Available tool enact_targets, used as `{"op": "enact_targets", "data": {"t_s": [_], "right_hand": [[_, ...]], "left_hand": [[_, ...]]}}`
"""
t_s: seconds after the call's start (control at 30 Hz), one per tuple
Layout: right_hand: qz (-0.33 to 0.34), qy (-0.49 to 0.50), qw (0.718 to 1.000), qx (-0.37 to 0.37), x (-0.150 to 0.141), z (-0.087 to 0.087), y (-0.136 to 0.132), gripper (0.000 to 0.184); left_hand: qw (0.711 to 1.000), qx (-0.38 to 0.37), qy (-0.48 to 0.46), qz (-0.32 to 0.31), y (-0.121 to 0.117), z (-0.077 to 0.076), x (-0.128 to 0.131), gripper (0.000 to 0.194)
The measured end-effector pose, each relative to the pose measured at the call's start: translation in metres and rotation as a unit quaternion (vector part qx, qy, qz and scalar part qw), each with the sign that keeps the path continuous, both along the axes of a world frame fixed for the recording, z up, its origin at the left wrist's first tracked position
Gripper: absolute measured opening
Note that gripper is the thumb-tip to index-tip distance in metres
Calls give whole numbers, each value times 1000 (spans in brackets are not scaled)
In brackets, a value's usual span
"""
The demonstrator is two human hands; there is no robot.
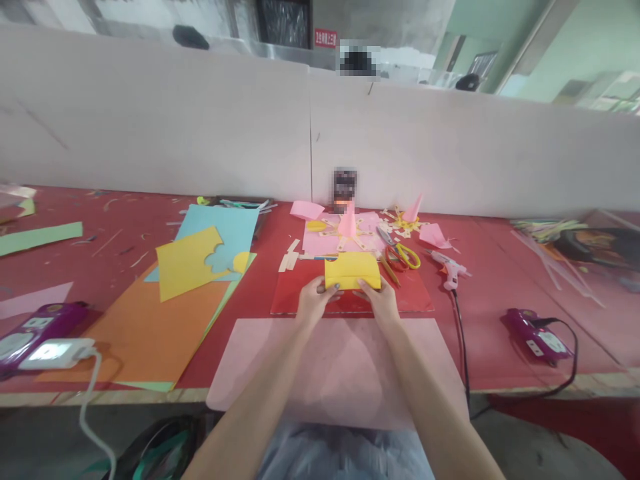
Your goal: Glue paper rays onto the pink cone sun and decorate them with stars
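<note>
A yellow sheet of paper (353, 268), folded or curled along its lower edge, is held up between both hands. My left hand (316, 298) pinches its lower left corner, and my right hand (381, 298) grips the lower right, thumbs on the near face. Beneath lies a red sheet (415, 293), with a pink board (333, 373) closer to my body. Just beyond the paper stands a pink paper cone (347, 223) amid yellow and pale strips. Scissors with red and yellow handles (403, 256) rest to the right of it.
A pink glue gun (451, 270) with a black cord lies on the right, near a purple power strip (539, 337). Orange (155, 330), blue (230, 230) and cut yellow (187, 263) sheets overlap on the left. A white partition (200, 127) closes off the back.
</note>
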State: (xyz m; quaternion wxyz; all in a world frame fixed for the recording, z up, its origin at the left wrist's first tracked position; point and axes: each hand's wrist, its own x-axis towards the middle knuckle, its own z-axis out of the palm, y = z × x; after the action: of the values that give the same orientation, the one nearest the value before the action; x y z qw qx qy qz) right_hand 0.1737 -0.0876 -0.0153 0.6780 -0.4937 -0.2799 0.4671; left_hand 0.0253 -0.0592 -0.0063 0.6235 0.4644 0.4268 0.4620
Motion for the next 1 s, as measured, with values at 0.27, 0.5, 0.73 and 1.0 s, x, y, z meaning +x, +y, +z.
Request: {"op": "enact_targets", "data": {"t_s": [0.27, 0.5, 0.73, 1.0], "right_hand": [[93, -89, 992, 11, -1, 4, -6, 34], [94, -203, 974, 46, -6, -1, -7, 22], [103, -162, 981, 3, -4, 6, -8, 33], [111, -129, 985, 4, -4, 7, -8, 36]], "left_hand": [[1000, 3, 0, -15, 0, 1, -2, 41], [999, 8, 1, -53, -4, 1, 2, 41], [998, 12, -1, -54, -5, 4, 5, 37], [1000, 14, 6, -21, -5, 3, 4, 38]]}}
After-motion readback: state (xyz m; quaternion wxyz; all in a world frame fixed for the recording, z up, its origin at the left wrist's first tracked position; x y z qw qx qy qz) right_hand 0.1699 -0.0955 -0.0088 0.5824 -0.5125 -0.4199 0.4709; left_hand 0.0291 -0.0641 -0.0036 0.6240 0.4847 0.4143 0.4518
